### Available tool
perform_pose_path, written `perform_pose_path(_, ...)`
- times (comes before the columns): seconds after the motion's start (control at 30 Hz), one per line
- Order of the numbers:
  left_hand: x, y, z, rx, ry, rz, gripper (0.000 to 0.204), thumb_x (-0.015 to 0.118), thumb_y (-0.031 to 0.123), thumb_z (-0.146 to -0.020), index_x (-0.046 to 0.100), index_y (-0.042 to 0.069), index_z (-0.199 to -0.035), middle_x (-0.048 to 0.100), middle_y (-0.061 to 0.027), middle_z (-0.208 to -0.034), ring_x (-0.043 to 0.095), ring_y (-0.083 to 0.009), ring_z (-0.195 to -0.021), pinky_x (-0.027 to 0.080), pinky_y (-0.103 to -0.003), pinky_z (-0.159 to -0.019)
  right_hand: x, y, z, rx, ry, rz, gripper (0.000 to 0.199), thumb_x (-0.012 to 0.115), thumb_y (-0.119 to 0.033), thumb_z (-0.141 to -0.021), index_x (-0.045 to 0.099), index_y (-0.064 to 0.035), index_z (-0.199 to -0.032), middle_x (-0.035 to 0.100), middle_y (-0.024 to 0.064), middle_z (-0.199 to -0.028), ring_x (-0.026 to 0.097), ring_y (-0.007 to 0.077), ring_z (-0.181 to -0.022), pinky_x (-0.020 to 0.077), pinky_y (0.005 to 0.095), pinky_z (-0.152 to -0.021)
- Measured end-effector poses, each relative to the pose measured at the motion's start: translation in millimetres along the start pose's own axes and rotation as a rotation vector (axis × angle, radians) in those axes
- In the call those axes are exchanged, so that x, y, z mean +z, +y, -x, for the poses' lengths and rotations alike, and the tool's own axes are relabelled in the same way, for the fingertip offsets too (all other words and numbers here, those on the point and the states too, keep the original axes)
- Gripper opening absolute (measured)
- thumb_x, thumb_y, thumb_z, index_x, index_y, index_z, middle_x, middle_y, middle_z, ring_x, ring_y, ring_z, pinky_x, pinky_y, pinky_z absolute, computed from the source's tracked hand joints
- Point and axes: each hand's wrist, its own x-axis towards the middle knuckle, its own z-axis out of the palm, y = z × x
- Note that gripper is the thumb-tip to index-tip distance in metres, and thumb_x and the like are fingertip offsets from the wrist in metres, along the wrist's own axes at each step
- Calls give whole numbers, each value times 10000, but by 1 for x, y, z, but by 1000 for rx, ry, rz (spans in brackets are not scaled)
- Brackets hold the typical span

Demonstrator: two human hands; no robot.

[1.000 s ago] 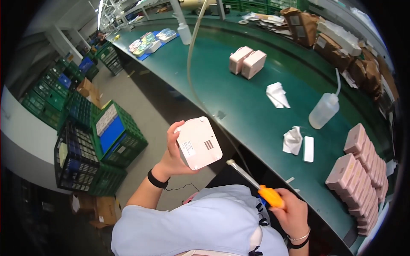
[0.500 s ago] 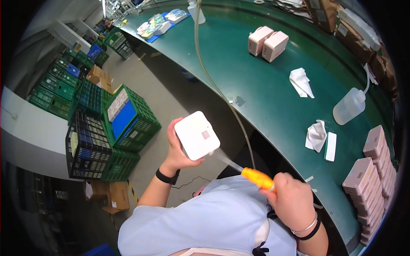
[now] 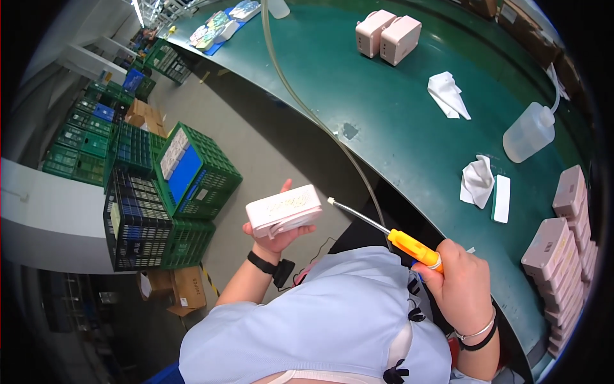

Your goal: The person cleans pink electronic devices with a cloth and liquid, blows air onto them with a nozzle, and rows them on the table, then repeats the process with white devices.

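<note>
On the palm of my left hand (image 3: 276, 239) rests a pale pink box-shaped device (image 3: 284, 208), fingers around its underside and edges. Its narrow side, with gold markings, faces up, and a strap-like loop hangs along the near edge. My right hand (image 3: 457, 281) grips the yellow-orange handle of an air blow gun (image 3: 412, 248). The gun's thin metal nozzle points up and left, its pale tip a short gap away from the device's right end. Part of the handle is hidden in my fist.
A clear hose (image 3: 295, 96) hangs across the green table (image 3: 384, 121). On the table are two pink devices (image 3: 400, 40), white cloths (image 3: 477, 182), a small white block (image 3: 502, 198), a squeeze bottle (image 3: 529, 133) and stacked pink devices (image 3: 543, 253). Green crates (image 3: 214, 169) stand at left.
My left hand has turned the device from its broad white face to its narrow side. The blow gun has shifted right and slightly up, its nozzle now apart from the device.
</note>
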Motion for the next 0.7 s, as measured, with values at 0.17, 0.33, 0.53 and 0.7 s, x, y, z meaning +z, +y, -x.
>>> perform_pose_path(0.17, 6, -20, -7, -31, 87, 358, 1160, 880, 424, -565, 266, 246, -1533, 325, -155, -1524, 282, -423, -1415, 319, -636, -1118, 6, 7, 3, 36, 38, 28, 384, 773, -274, -799, 482, -32, -860, 575, 155, -753, 574, 380, -648, 431, 430, -547)
perform_pose_path(0.33, 45, -24, -32, 84, 144, 611, 979, 857, 396, -601, 416, 233, -1461, 358, -119, -1483, 233, -363, -1401, 320, -585, -1137, 5, 15, 4, 6, -87, -15, 381, 772, -281, -800, 488, -31, -852, 570, 151, -749, 574, 375, -648, 435, 430, -548)
perform_pose_path(0.53, 55, -30, -39, 151, 275, 438, 982, 855, 406, -606, 409, 213, -1459, 357, -116, -1493, 290, -386, -1365, 283, -530, -1178, 15, 13, 5, -35, -41, -56, 390, 775, -298, -795, 490, -37, -842, 560, 143, -730, 577, 368, -634, 442, 427, -548)
perform_pose_path(0.7, 62, -32, -39, 157, 368, 444, 947, 850, 389, -603, 438, 226, -1440, 367, -114, -1486, 294, -387, -1356, 305, -524, -1166, 17, 16, 8, -49, -95, -33, 398, 778, -313, -791, 496, -38, -848, 561, 137, -721, 582, 363, -631, 451, 422, -551)
